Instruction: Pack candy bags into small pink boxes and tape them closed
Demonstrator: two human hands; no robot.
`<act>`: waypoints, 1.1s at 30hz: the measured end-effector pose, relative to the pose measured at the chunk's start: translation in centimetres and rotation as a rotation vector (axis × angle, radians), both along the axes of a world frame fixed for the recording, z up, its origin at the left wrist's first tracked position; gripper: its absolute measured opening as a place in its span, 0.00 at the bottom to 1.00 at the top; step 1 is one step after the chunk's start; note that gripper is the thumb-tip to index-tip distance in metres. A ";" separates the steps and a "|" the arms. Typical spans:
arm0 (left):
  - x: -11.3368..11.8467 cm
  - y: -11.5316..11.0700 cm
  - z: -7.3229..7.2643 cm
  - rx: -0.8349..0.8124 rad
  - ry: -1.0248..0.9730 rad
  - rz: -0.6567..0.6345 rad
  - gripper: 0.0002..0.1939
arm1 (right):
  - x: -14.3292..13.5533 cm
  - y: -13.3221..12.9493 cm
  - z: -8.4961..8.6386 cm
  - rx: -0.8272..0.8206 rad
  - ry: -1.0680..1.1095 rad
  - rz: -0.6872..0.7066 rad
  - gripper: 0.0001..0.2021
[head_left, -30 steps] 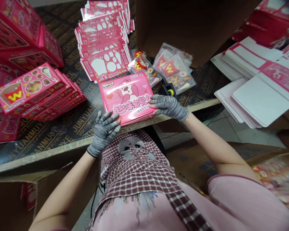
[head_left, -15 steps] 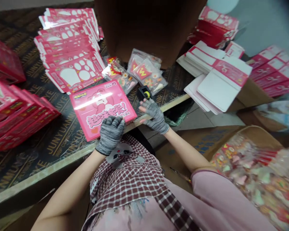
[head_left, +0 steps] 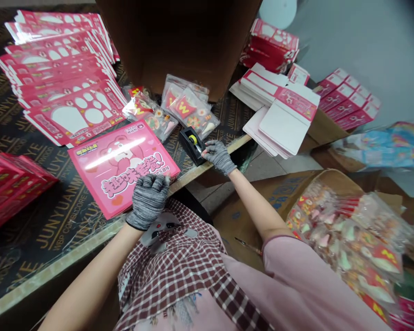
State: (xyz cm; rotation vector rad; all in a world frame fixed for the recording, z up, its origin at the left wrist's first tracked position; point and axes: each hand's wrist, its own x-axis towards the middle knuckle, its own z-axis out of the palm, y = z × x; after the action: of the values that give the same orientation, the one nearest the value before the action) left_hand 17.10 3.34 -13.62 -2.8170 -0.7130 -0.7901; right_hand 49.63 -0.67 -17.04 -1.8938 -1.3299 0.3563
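Note:
A pink printed box (head_left: pixel 120 161) lies on the table in front of me. My left hand (head_left: pixel 149 200), in a grey fingerless glove, has its fingers curled over the near edge of this box. Just right of the box stands a black tape dispenser (head_left: pixel 192 147) with a yellow-cored roll. My right hand (head_left: pixel 219 156), gloved alike, is at the dispenser's front end, its fingertips pinched on the tape there. Behind the dispenser lie clear packs of toy food (head_left: pixel 191 108).
Fanned pink printed cards (head_left: pixel 69 87) lie at the back left, stacked pink boxes (head_left: pixel 14 184) at the left edge. A large open carton (head_left: pixel 179 50) stands behind. White-and-pink card blanks (head_left: pixel 286 117) overhang the table's right end. A carton of bagged toys (head_left: pixel 345 243) is at lower right.
My right hand has closed from spread fingers onto the tape at the dispenser, which now sits nearer the table edge. My left hand stays on the box. The view has swung right.

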 end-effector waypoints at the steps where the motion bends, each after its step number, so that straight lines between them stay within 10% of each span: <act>1: -0.1 0.0 0.0 -0.025 0.007 0.005 0.20 | -0.4 0.0 0.1 0.030 0.009 -0.020 0.02; 10: -0.1 0.1 0.5 0.061 -0.064 -0.002 0.18 | -2.9 -4.2 -2.4 0.135 0.427 -0.277 0.06; 17: -0.3 0.2 -0.3 -0.055 -0.091 0.026 0.19 | -3.9 -4.0 -4.2 0.095 0.166 -0.374 0.04; 27: -0.6 0.0 0.9 -0.052 -0.081 0.122 0.11 | -6.3 -5.3 -1.8 0.240 0.346 -0.469 0.09; 33: -2.4 -0.6 1.3 -0.150 -0.128 0.122 0.07 | -14.3 -6.4 4.2 0.014 0.855 0.130 0.21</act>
State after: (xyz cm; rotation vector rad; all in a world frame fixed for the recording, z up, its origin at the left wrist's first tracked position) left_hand 14.67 2.77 -12.37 -2.8380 -0.9933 -0.9395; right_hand 35.34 -7.11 -12.85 -1.3698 -0.8500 1.0736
